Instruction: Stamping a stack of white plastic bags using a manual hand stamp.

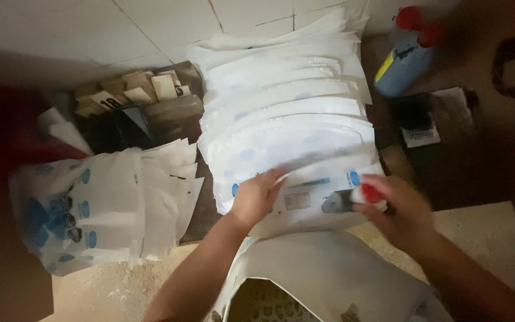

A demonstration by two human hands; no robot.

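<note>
A long overlapping row of flat white packets runs away from me across a dark surface. The nearest packet is white with blue dots and a dark picture. My left hand presses down on its left part, fingers spread over the edge. My right hand is at the packet's right edge and grips a small red and white object. Motion blurs the packet's upper edge.
A second pile of white packets with blue marks lies at left. Wooden blocks sit behind it. A blue bottle with red caps stands at the back right. A large white sheet lies near me over a sandy floor.
</note>
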